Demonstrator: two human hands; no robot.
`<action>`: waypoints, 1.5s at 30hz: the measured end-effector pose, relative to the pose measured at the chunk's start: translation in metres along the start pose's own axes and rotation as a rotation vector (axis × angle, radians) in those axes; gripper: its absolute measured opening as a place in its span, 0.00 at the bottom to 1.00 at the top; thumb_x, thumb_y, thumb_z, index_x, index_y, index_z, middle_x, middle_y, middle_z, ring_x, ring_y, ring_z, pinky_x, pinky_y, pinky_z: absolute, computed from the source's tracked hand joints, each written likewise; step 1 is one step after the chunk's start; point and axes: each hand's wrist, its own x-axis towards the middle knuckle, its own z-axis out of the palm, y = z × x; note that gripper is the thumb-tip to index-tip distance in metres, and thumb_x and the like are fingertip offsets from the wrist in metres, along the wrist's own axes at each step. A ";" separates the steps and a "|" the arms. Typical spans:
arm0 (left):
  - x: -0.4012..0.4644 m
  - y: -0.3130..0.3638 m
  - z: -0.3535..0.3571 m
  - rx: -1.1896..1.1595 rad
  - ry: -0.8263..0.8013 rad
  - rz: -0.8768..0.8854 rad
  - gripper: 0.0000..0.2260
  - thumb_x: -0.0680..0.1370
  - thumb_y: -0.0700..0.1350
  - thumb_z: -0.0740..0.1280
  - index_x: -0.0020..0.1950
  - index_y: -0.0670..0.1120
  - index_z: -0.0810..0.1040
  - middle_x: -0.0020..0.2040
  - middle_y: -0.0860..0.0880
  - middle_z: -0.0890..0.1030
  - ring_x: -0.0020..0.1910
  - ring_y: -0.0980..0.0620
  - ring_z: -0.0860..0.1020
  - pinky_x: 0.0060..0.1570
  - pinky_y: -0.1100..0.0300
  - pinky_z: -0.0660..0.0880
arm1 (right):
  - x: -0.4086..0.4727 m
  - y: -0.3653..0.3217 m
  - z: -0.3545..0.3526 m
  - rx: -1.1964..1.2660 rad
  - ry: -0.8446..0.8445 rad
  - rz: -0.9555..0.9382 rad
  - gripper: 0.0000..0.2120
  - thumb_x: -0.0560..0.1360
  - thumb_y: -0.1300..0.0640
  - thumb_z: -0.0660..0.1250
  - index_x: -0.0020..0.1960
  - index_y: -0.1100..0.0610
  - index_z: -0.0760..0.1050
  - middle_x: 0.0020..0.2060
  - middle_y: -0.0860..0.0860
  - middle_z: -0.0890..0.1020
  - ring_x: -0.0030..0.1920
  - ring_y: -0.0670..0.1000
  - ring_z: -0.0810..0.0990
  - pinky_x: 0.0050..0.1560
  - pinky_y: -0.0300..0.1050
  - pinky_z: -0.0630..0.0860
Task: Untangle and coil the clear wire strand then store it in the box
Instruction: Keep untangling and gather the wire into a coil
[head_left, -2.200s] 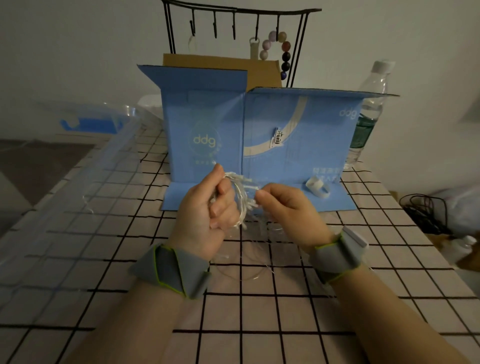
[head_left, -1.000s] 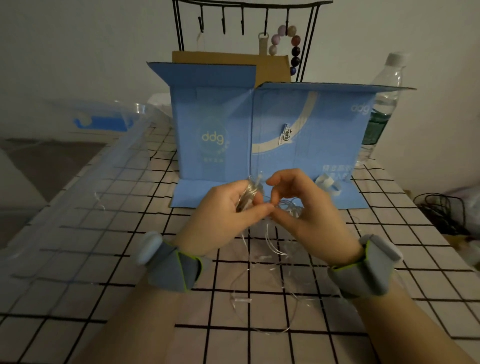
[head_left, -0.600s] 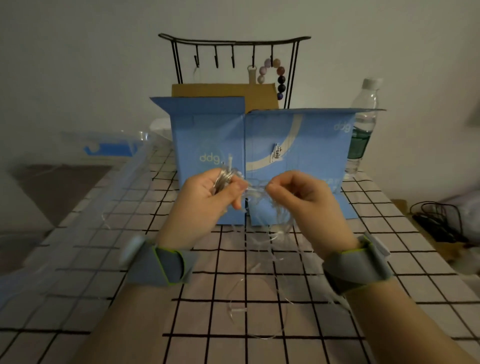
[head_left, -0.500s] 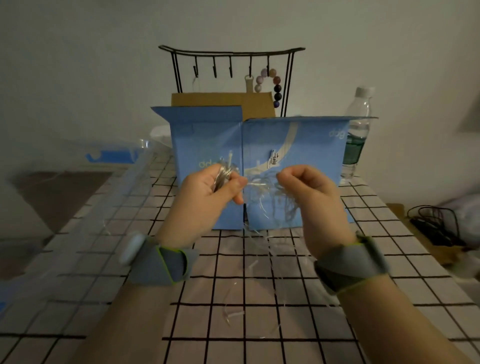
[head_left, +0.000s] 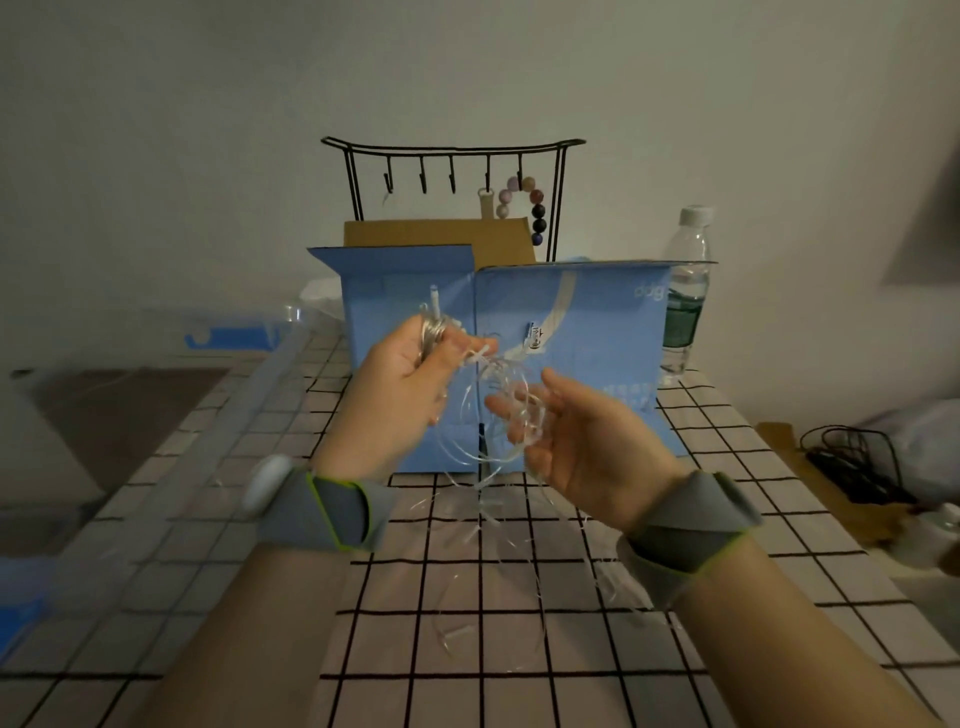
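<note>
Two hands are working the clear wire strand (head_left: 470, 410) before the blue box (head_left: 571, 332): my left hand (head_left: 410, 384) is gripping its coiled bundle, my right hand (head_left: 582, 441), fingers relaxed, is cradling loose loops.

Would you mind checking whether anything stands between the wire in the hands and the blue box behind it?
Nothing visible does. The wire, held by the left hand and right hand, hangs directly before the box; only bare table lies below.
</note>
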 end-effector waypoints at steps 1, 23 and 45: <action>0.000 -0.001 -0.001 0.008 -0.001 -0.001 0.06 0.79 0.45 0.59 0.46 0.46 0.73 0.47 0.49 0.84 0.23 0.57 0.63 0.23 0.66 0.64 | -0.001 0.000 0.001 -0.065 -0.025 0.011 0.08 0.75 0.56 0.60 0.48 0.59 0.75 0.36 0.50 0.82 0.28 0.44 0.73 0.24 0.32 0.65; 0.004 0.007 -0.006 -0.053 0.220 0.004 0.09 0.81 0.45 0.55 0.45 0.45 0.71 0.43 0.56 0.84 0.21 0.59 0.63 0.28 0.67 0.69 | -0.014 -0.039 -0.032 -0.443 0.369 -0.583 0.15 0.78 0.57 0.60 0.65 0.53 0.68 0.39 0.50 0.78 0.19 0.43 0.62 0.19 0.33 0.60; 0.004 -0.011 -0.012 -0.098 0.320 -0.080 0.10 0.81 0.45 0.55 0.41 0.47 0.69 0.32 0.53 0.75 0.20 0.60 0.64 0.24 0.69 0.66 | 0.012 -0.017 -0.105 -0.057 0.048 -0.038 0.18 0.76 0.55 0.57 0.29 0.54 0.62 0.24 0.50 0.61 0.23 0.48 0.59 0.24 0.43 0.59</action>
